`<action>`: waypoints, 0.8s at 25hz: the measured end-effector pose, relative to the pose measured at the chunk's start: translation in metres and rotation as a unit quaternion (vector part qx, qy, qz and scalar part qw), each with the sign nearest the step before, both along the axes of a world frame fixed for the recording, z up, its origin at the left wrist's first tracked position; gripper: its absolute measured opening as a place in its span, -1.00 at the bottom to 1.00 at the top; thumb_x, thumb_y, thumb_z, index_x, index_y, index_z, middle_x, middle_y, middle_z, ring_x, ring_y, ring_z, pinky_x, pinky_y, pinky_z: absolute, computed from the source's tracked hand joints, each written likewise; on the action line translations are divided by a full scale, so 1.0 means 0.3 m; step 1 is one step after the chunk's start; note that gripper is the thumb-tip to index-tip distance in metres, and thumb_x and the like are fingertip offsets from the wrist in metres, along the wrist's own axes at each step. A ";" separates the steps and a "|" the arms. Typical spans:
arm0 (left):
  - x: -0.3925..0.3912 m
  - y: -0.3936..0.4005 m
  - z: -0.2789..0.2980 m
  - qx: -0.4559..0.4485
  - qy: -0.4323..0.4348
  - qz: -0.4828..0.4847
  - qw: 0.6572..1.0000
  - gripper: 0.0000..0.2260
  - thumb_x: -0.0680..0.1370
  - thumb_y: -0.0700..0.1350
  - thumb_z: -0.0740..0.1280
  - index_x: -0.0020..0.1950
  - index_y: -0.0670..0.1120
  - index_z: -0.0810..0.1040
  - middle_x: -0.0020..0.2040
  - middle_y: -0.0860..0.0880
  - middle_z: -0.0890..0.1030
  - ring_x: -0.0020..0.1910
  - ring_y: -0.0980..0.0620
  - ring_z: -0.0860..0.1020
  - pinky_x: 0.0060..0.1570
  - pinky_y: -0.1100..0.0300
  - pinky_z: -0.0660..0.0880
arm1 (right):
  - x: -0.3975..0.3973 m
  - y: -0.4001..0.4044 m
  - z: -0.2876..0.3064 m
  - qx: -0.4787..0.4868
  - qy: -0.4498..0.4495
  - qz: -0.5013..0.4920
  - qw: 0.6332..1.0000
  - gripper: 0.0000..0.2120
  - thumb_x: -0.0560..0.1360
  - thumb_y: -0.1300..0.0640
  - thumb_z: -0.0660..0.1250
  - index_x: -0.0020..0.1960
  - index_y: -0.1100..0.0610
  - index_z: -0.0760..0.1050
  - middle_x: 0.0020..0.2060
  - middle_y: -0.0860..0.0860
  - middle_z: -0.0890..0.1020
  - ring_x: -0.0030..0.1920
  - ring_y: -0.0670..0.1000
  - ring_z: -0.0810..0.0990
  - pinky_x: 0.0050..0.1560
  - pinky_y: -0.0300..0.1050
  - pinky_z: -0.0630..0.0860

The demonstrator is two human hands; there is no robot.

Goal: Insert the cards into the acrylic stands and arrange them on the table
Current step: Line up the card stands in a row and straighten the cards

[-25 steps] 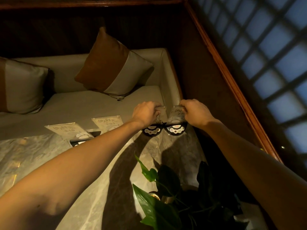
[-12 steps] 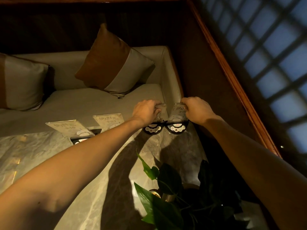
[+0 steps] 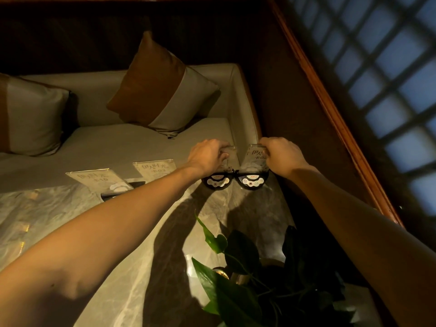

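Observation:
Two acrylic stands with black half-round bases sit side by side at the far right edge of the marble table [image 3: 165, 232]. My left hand [image 3: 208, 155] grips the top of the left stand [image 3: 218, 181]. My right hand [image 3: 282, 154] grips the top of the right stand [image 3: 253, 161], whose card with handwriting shows beside my fingers. Two more stands with cards stand further left: one [image 3: 154, 168] near my left forearm, another [image 3: 99, 181] to its left.
A leafy potted plant [image 3: 250, 279] stands near me at the table's right. Beyond the table runs a grey bench seat [image 3: 118, 142] with two brown-and-grey cushions [image 3: 160, 86]. A wooden rail [image 3: 330, 109] and a lattice window are on the right.
Both hands stay on the tops of the two stands. The stands' bases have hardly shifted on the table; the view has only tilted slightly.

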State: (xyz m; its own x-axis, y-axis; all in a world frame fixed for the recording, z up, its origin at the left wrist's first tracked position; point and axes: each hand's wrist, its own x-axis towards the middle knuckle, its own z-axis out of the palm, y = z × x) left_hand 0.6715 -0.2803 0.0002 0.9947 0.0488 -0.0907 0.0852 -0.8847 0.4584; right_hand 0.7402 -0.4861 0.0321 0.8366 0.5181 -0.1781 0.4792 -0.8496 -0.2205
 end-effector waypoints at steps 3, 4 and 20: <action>-0.003 0.002 0.000 -0.010 0.006 -0.004 1.000 -0.72 0.61 -0.08 0.34 0.32 -0.01 0.58 0.21 -0.04 0.67 0.20 -0.08 0.60 0.17 -0.02 0.54 | -0.006 -0.002 0.000 0.003 -0.002 0.001 1.000 -0.77 0.59 0.26 0.29 0.22 0.09 0.52 0.11 0.08 0.65 0.10 0.10 0.62 -0.08 -0.10 0.40; -0.005 0.001 0.001 -0.014 0.009 -0.007 1.000 -0.72 0.61 -0.09 0.34 0.32 -0.01 0.58 0.20 -0.03 0.67 0.20 -0.07 0.60 0.18 -0.03 0.54 | -0.007 -0.002 -0.001 0.003 -0.004 0.000 1.000 -0.77 0.59 0.27 0.29 0.21 0.09 0.52 0.11 0.08 0.65 0.10 0.10 0.62 -0.08 -0.10 0.41; -0.002 -0.008 -0.013 -0.027 0.013 0.011 1.000 -0.71 0.59 -0.11 0.36 0.33 -0.01 0.57 0.15 -0.04 0.69 0.16 -0.06 0.62 0.13 -0.05 0.57 | -0.010 -0.010 -0.014 0.012 -0.012 0.001 1.000 -0.75 0.59 0.27 0.28 0.23 0.05 0.52 0.13 0.06 0.64 0.15 0.08 0.58 0.07 0.03 0.54</action>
State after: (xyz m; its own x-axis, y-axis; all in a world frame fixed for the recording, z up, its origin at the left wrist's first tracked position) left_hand 0.6709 -0.2828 -0.0038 0.9907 0.0650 -0.1192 0.1167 -0.8569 0.5022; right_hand 0.7371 -0.4893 0.0279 0.8399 0.5230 -0.1451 0.4859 -0.8436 -0.2285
